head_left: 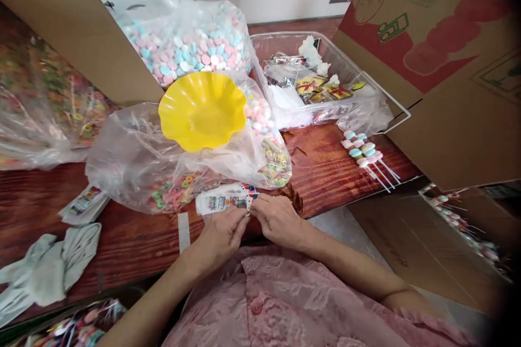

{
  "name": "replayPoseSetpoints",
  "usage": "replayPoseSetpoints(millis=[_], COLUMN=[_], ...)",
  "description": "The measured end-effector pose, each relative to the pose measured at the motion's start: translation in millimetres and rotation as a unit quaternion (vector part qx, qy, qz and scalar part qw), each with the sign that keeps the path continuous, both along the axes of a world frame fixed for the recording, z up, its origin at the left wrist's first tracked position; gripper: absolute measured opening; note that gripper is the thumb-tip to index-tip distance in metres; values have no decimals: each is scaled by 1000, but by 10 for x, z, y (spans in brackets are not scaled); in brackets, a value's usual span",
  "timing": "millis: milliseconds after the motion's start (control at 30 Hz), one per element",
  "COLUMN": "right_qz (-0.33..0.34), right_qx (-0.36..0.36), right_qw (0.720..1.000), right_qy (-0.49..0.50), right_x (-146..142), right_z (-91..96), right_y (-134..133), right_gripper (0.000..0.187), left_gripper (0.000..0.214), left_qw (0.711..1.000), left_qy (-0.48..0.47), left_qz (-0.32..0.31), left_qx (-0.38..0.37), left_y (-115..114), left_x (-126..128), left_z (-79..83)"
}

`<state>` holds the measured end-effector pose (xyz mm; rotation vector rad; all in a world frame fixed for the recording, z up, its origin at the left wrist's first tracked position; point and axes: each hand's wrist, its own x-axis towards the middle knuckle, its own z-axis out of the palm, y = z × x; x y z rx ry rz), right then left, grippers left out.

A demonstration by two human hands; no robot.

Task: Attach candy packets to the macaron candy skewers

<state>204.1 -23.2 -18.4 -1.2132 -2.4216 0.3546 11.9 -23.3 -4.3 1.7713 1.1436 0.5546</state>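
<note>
My left hand (226, 231) and my right hand (279, 220) meet at the table's front edge, thumbs and fingers pinched close together. Between the fingertips is the right end of a small printed plastic bag (220, 201), white with red and blue marks; the fingers partly cover it. Just right of my right hand lie brown-gold twist ties (293, 198). Behind my hands, a clear bag (122, 146) contains colourful ring candies (173, 195). On top of that bag rests a yellow wavy-rimmed bowl (201, 111).
A large bag of pastel candies (195, 46) stands behind the bowl. A clear bin (285, 119) of packets sits at back right, near candy sticks (364, 149) and a cardboard box (448, 135). Gloves (52, 265) lie left; another carton (407, 249) of candy sticks stands lower right.
</note>
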Motion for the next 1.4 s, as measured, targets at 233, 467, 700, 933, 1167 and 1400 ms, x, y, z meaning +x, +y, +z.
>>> replayPoseSetpoints(millis=[233,467,700,933,1167,1400], right_qz=[-307,-321,-336,-330,-342,-371], right_qx=[-26,-72,-82,-56,-47,-70], right_qw=[951,939,929,932,932,920], right_qy=[-18,-99,-130,-143,-113,-106], right_x=[758,949,938,985,1055,848], right_z=[4,-155,-235,-203,-220,-335], right_y=[560,946,976,922,723,1065], right_gripper=[24,26,22,25,26,17], left_gripper=[37,38,37,37,38,37], left_qw=[971,899,885,893,907,890], left_qy=[-107,-247,-274,-283,-263,-292], left_qz=[141,169,193,192,179,188], left_qx=[-158,-320,-322,-293,-275,-296], left_y=[41,-28,-80,-101,-91,-20], left_x=[7,103,142,127,78,241], left_z=[-102,-166,-158,-135,-193,-58])
